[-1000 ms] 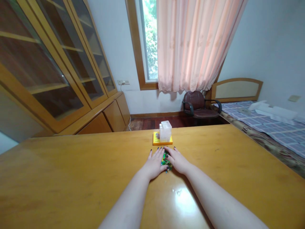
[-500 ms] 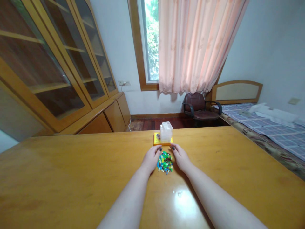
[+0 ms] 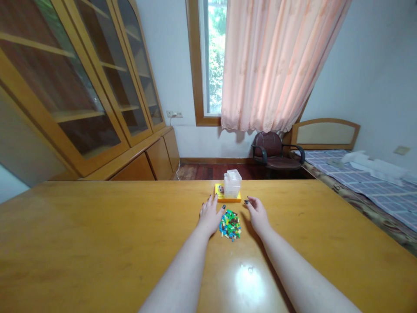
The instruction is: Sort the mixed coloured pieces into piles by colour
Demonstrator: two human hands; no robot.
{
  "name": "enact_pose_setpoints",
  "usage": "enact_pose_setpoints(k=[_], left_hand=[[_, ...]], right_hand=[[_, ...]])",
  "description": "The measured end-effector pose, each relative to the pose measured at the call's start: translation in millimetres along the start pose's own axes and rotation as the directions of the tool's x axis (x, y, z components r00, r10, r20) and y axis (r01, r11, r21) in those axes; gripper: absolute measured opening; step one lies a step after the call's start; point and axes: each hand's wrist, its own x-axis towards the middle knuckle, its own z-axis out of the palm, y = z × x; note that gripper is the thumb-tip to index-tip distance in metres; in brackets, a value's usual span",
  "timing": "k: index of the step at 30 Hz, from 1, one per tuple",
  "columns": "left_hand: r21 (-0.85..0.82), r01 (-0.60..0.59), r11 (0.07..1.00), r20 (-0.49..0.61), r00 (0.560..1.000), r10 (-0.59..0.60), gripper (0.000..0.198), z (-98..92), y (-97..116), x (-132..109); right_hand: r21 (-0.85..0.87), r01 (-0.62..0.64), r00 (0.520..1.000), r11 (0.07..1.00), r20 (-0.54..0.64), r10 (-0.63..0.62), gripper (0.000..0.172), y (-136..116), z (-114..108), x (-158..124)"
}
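Centrally, on yellow-brown wooden surface (image 3: pixel 130 230): small multicoloured plastic bricks (image 3: pixel 230 225), presumably heaped for easy reach; just left, left hand (image 3: pixel 209 217), grip spread; right, right hand (image 3: pixel 257 215), curled, grip's closure unclear.

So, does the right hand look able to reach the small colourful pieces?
Probably yes: the right hand is just beside the pile of pieces, and only tabletop shows between them.
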Motion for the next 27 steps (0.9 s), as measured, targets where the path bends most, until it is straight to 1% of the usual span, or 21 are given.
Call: enact_pose_setpoints(k=[3,6,9,12,16,19,24,27], left_hand=[[0.029,-0.058,0.998,0.03,0.998,0.057,0.063,3.3,-3,3],[0.037,-0.093,0.995,0.048,0.995,0.092,0.062,5.2,-5,5],[0.028,-0.083,0.996,0.044,0.996,0.082,0.063,6.2,-4,6],[0.028,-0.073,0.997,0.045,0.996,0.072,0.061,6.9,-4,7],[0.02,-0.067,0.998,0.046,0.997,0.066,0.061,7.0,-4,8],[0.028,-0.08,0.996,0.05,0.996,0.079,0.063,6.8,-4,7],[0.048,-0.08,0.996,0.05,0.996,0.078,0.065,7.1,-3,6],[0.051,-0.077,0.996,0.055,0.996,0.074,0.065,6.3,-4,6]], right_hand=[[-0.037,0.036,0.999,0.999,-0.018,-0.037,0.036,1,-1,4],[-0.066,0.036,0.998,0.997,-0.04,-0.039,0.037,-1,0,7],[-0.085,0.009,0.999,0.996,-0.045,-0.013,0.039,-3,2,14],[-0.099,-0.044,0.996,0.994,-0.078,0.036,0.036,-4,3,23],[-0.128,-0.037,0.994,0.991,-0.103,0.024,0.035,-3,6,27],[-0.166,0.007,0.999,0.986,-0.043,-0.014,0.04,-1,11,26],[-0.272,0.067,0.99,0.96,0.134,-0.031,0.047,-1,16,25],[-0.347,0.109,0.982,0.931,0.183,-0.047,0.05,-4,17,22]])
